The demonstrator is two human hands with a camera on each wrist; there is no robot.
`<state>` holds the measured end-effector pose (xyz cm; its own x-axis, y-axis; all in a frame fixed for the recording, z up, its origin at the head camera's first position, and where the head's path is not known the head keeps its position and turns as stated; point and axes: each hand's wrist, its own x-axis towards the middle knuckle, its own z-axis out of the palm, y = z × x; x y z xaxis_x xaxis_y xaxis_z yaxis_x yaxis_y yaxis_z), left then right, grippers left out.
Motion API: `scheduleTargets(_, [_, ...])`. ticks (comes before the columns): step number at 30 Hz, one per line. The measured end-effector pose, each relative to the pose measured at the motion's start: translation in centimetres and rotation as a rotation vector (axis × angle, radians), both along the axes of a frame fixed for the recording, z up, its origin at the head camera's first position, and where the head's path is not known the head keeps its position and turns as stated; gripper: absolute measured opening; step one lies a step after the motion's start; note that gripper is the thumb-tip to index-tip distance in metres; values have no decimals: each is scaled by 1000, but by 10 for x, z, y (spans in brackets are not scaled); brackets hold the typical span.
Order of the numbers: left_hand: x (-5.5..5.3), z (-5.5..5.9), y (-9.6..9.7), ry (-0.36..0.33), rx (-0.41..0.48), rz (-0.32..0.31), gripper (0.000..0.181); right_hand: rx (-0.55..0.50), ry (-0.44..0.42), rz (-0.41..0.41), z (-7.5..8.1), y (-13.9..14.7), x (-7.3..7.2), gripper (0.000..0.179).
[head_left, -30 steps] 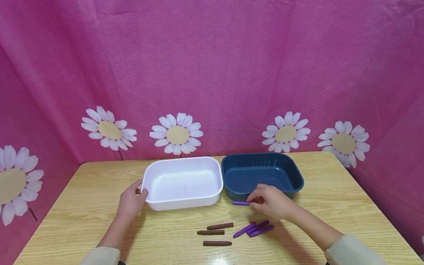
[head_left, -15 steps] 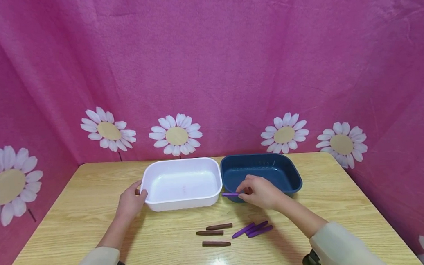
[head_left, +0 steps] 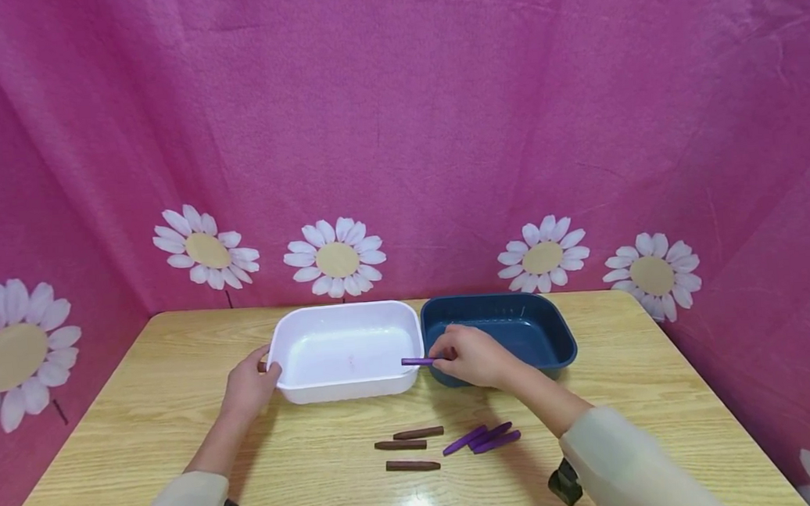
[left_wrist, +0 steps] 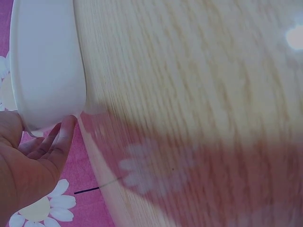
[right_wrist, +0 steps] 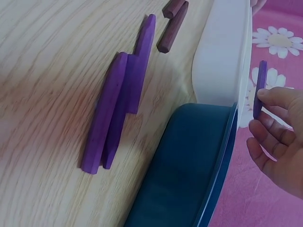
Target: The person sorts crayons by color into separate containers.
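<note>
My right hand (head_left: 474,355) pinches a purple crayon (head_left: 416,361) between thumb and fingers, over the place where the two bins meet. The crayon's free end points left, overlapping the right front corner of the white bin (head_left: 347,390) in the head view. In the right wrist view the same purple crayon (right_wrist: 260,87) shows above the bin rims. My left hand (head_left: 248,385) grips the white bin's left side, thumb at the rim and fingers against the outer wall (left_wrist: 52,85). Beside the white bin stands the dark blue bin (head_left: 559,336), partly covered by my right hand.
In front of the bins, several purple crayons (head_left: 496,441) lie in a loose pile on the wooden table (head_left: 308,479). Left of them are three brown crayons (head_left: 413,466). A pink curtain with daisies (head_left: 396,128) hangs behind the table and at both sides.
My right hand has moved left and away from me with the purple crayon, from the blue bin's front edge to the white bin's right corner. My left hand stays at the white bin.
</note>
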<state>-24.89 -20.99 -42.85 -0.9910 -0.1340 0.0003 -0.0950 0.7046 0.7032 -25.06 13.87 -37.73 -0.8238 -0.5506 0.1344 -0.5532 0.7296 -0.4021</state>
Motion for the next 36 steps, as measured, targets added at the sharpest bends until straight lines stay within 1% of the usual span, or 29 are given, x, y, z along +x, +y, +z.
scheduleTargets(4, [0,0,0,5,4,2,52,-5,14,14,0,-7,-3,12])
scheduleTargets(8, [0,0,0,-3,18,1,51,-3,44,28,0,-13,-5,11])
scheduleTargets(10, [0,0,1,-10,24,2,52,0,45,28,-1,-16,-7,12])
scheduleTargets(15, [-1,-2,0,-22,23,7,52,-9,19,23,-4,-25,-13,13])
scheduleTargets(20, [0,-1,0,-22,24,14,52,-17,-8,10,-11,-35,-19,13])
scheduleTargets(26, [0,0,1,-13,25,13,52,19,7,3,-16,-44,-23,14])
scheduleTargets(30, [-1,1,1,-5,30,17,52,4,23,6,-15,-51,-26,13])
scheduleTargets(36, [0,0,1,-7,33,24,51,10,1,12,-16,-63,-28,14])
